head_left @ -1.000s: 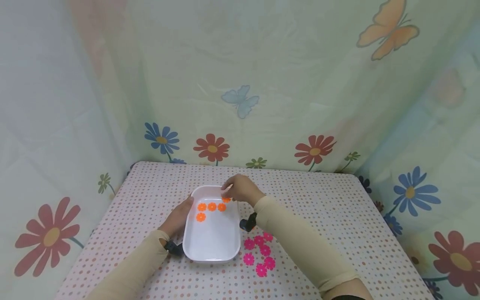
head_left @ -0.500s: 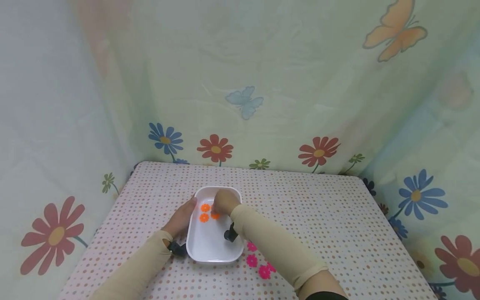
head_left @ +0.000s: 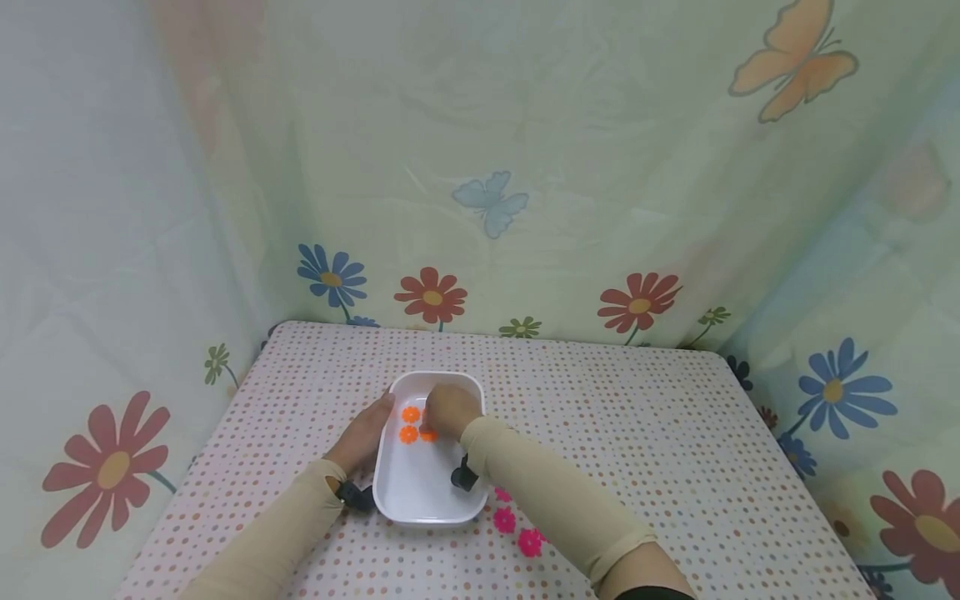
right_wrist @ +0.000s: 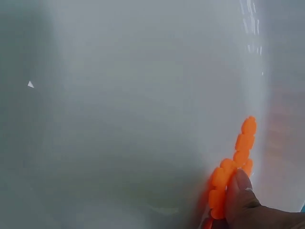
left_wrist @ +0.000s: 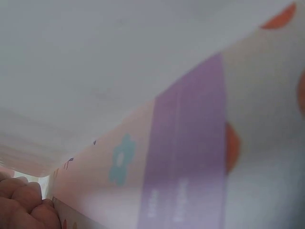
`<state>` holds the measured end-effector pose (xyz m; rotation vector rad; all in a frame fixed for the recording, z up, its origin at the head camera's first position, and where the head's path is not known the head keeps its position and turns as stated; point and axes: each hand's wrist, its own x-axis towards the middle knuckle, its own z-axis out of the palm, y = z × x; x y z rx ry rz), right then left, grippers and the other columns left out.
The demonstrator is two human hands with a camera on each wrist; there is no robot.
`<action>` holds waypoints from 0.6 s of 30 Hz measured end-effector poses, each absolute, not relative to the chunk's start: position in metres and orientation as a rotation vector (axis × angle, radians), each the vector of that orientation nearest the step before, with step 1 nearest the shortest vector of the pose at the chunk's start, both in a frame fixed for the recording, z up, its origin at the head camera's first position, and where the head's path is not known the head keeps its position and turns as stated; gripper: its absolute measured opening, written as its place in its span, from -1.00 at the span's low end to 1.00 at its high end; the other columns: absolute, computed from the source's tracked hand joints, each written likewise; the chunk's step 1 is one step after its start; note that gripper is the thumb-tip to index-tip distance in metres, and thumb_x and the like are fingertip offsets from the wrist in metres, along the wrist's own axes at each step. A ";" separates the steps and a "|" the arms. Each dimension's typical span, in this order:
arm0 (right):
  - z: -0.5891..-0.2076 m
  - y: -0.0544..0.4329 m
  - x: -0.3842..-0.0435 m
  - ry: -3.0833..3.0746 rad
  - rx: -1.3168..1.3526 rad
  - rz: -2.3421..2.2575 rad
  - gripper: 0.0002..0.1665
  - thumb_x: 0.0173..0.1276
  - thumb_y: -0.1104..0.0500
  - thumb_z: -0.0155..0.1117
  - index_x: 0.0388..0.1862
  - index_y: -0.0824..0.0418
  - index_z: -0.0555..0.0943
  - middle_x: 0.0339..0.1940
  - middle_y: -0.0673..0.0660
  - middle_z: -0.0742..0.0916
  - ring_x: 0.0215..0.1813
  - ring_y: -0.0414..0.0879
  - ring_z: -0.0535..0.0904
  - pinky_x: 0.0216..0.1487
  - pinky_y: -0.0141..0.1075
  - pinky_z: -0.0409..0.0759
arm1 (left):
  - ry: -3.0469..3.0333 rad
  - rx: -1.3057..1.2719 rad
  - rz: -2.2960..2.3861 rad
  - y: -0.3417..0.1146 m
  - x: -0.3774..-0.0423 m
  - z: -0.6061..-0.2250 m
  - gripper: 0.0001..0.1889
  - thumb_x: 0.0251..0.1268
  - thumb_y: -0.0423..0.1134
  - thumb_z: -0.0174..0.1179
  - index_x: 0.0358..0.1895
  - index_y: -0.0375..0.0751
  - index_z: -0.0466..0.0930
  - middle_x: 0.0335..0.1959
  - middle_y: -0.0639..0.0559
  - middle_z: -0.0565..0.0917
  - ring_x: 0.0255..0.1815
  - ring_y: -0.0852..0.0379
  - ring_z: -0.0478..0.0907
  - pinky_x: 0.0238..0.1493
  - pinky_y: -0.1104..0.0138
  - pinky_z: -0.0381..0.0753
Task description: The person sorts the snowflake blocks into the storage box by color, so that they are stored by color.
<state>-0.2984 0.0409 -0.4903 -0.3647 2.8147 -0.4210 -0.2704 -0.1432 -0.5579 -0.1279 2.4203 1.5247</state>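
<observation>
A white rectangular tray lies on the dotted table. My left hand holds its left side near the far corner. In the left wrist view the curled fingers show low at the left, beside the tray's outer wall. My right hand reaches inside the tray's far half. Its thumb pinches an orange flower-shaped piece standing on edge, with more orange pieces behind. Two orange flower pieces lie left of the right hand; others are partly hidden by it.
Several pink flower pieces lie on the table right of the tray, partly covered by the right forearm. A floral curtain hangs behind and at both sides.
My right hand has moved from the tray's far right corner left and towards me, lower into the tray, bringing an orange flower piece beside the others. The left hand keeps its place on the tray.
</observation>
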 end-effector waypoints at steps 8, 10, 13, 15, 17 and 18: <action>-0.499 0.043 -0.297 2.876 -0.437 -0.482 -0.75 0.22 0.10 0.61 -0.53 0.07 0.67 -0.54 -0.06 0.66 -0.37 -0.12 0.52 -0.13 -0.29 0.56 | 2.422 -0.124 1.539 -0.145 -0.270 -0.558 -0.04 0.42 0.63 -0.38 0.67 0.10 0.17 0.37 -0.12 0.63 0.04 0.05 0.70 0.30 -0.09 0.60; -0.493 0.046 -0.295 2.879 -0.453 -0.528 -0.74 0.26 0.12 0.58 -0.55 0.05 0.66 -0.54 -0.08 0.66 -0.37 -0.13 0.52 -0.16 -0.31 0.54 | 2.421 -0.140 1.533 -0.144 -0.270 -0.558 -0.04 0.40 0.64 -0.40 0.67 0.12 0.17 0.37 -0.13 0.63 0.09 -0.02 0.70 0.35 -0.16 0.55; -0.473 0.058 -0.293 2.855 -0.435 -0.655 -0.78 0.32 0.10 0.54 -0.50 0.03 0.69 -0.49 -0.08 0.70 -0.35 -0.12 0.56 -0.20 -0.31 0.58 | 2.427 -0.165 1.500 -0.143 -0.269 -0.557 -0.03 0.39 0.65 -0.41 0.68 0.14 0.14 0.47 -0.14 0.54 0.33 -0.19 0.59 0.49 -0.31 0.34; -0.457 0.072 -0.294 2.857 -0.407 -0.718 -0.82 0.34 0.06 0.54 -0.43 0.01 0.72 -0.43 -0.08 0.72 -0.32 -0.12 0.58 -0.23 -0.33 0.60 | 2.439 -0.162 1.474 -0.142 -0.269 -0.557 -0.02 0.39 0.65 -0.43 0.69 0.13 0.11 0.56 -0.14 0.44 0.50 -0.28 0.44 0.54 -0.36 0.19; -0.445 0.091 -0.295 2.877 -0.377 -0.744 -0.84 0.33 0.03 0.56 -0.38 0.02 0.74 -0.40 -0.06 0.75 -0.32 -0.11 0.60 -0.29 -0.33 0.63 | 2.448 -0.163 1.461 -0.141 -0.268 -0.555 -0.02 0.40 0.64 -0.44 0.69 0.12 0.10 0.60 -0.14 0.37 0.58 -0.31 0.33 0.57 -0.38 0.10; -0.442 0.101 -0.296 2.893 -0.357 -0.738 -0.84 0.32 0.03 0.56 -0.37 0.02 0.74 -0.39 -0.05 0.75 -0.33 -0.11 0.60 -0.30 -0.33 0.63 | 2.452 -0.167 1.458 -0.141 -0.268 -0.554 -0.03 0.40 0.64 -0.44 0.69 0.12 0.11 0.61 -0.14 0.36 0.60 -0.32 0.29 0.57 -0.38 0.08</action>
